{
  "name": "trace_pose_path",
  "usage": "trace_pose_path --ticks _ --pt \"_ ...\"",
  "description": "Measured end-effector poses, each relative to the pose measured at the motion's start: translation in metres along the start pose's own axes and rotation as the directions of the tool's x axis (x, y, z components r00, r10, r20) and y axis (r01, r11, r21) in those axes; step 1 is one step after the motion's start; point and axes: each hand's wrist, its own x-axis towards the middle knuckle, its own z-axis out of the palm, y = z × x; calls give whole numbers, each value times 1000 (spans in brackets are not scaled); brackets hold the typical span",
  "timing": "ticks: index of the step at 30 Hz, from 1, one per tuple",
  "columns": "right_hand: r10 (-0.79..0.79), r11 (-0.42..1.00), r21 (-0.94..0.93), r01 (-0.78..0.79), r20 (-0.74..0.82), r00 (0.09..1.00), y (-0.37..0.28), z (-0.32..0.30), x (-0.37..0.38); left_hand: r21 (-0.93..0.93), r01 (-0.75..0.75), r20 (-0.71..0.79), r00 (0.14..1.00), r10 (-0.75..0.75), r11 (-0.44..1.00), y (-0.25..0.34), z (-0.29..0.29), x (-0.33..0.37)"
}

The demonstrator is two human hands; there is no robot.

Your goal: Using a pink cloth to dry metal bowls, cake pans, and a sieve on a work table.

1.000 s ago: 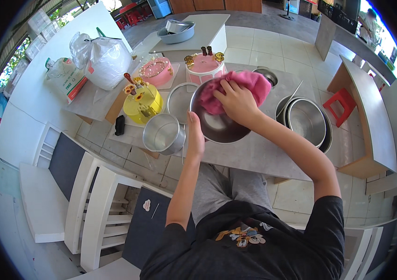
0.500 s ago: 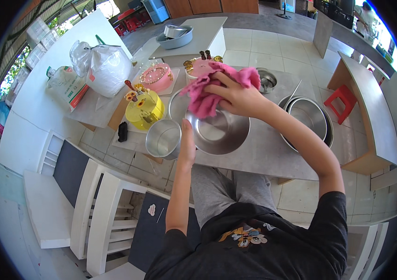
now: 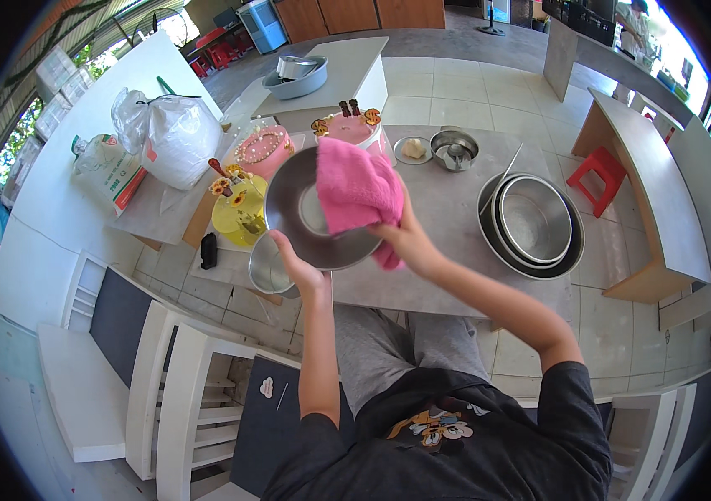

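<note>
A wide steel bowl [image 3: 290, 196] is tilted up above the table, its inside facing me. My left hand [image 3: 304, 271] grips its near lower rim, the thumb lying over the edge. In my right hand [image 3: 406, 236] is a pink cloth [image 3: 360, 188], which covers the right part of the bowl and hides some of its inside. Partly behind the bowl and my left hand, a smaller metal pot [image 3: 268, 265] stands near the table's front edge. Just left of the bowl is a yellow decorated cake [image 3: 240, 210].
Two pink cakes, one at left [image 3: 261, 150] and one at centre [image 3: 347, 128], stand behind the bowl. Nested metal bowls [image 3: 535, 219] sit at right. A small steel bowl [image 3: 454, 150] and a dish [image 3: 412, 150] lie far back. A red stool [image 3: 598, 179] stands beyond the table.
The wide bowl has been lifted off the table and tilted. My left hand now holds its rim. My right hand has lowered the cloth against the bowl, uncovering the small dish behind.
</note>
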Motion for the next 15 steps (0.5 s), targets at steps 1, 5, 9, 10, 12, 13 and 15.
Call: trace_pose_path --ticks 1,5,9,10,12,13,15 --pt "-4 1000 -5 4 -8 1000 0 1 -7 16 -23 -41 999 24 1000 -3 3 2" --pt "13 966 256 -38 99 995 -21 -8 5 96 -91 86 993 83 991 -12 -27 20" --pt "-2 997 71 -16 248 969 -59 -34 54 182 54 400 908 -124 982 5 -25 5" --pt "-37 934 -307 183 428 903 -67 -33 57 195 6 311 948 -68 981 2 -16 -1" --pt "-113 950 -230 212 382 917 -62 -30 57 215 -44 219 976 -5 976 -2 -13 -2" --pt "-188 956 -152 249 334 924 -58 -29 59 207 -46 221 975 -1 977 -5 -17 2" --pt "-156 985 -60 164 120 980 -41 -21 43 197 -50 219 976 6 979 -7 -14 7"
